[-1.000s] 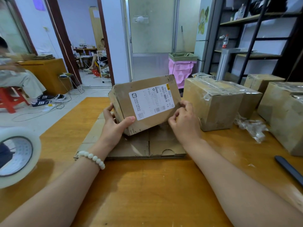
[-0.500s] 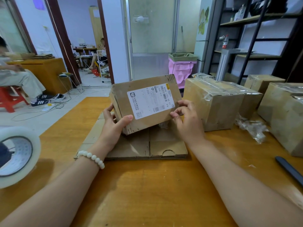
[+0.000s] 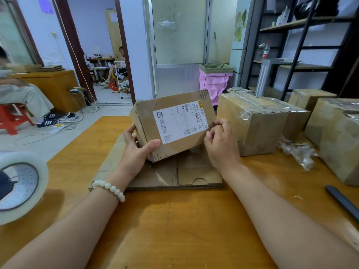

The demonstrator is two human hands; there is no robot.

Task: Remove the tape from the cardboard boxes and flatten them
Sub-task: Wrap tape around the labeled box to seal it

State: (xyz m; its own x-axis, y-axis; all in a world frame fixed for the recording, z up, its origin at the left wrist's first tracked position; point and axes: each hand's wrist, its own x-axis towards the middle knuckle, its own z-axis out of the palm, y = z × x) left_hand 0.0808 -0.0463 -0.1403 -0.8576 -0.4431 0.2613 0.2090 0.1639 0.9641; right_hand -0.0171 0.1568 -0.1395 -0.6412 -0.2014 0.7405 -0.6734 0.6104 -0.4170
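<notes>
- Table (image 3: 174, 230): orange wood, and both your forearms lie across it.
- Tape roll (image 3: 21, 185): clear, standing on edge, well left of your left forearm.
- Dark tool (image 3: 343, 202): flat on the table, right of your right forearm. I can't tell what it is.
- Bracelet (image 3: 110, 189): white beads, on your left wrist.
- Flat cardboard (image 3: 194, 175): lies on the table under and between your hands, with its near edge just past your wrists.
- Left hand (image 3: 136, 152): grips the box (image 3: 174, 152) at its lower left corner, thumb on the labelled face and fingers wrapped behind the left side.
- Right hand (image 3: 221, 146): fingers curled against the box's right edge, beside the label (image 3: 180, 123) corner. I can't tell whether they pinch anything.
- Box: between your hands and tilted, labelled face toward you. Its low corner is down at the flat cardboard; contact is unclear.
- Tape scraps (image 3: 297, 152): crumpled clear film on the table, right of your right hand.
- Sealed box (image 3: 256, 123): just right of your right hand, with glossy tape over its top.
- More boxes (image 3: 340, 142): further right and behind the sealed one, also taped.
- Pink bin (image 3: 215, 82): on the floor beyond the box.
- Shelf (image 3: 303, 45): far right, behind the boxes.
- Seated person (image 3: 23, 94): far left, on a red stool (image 3: 11, 119).
</notes>
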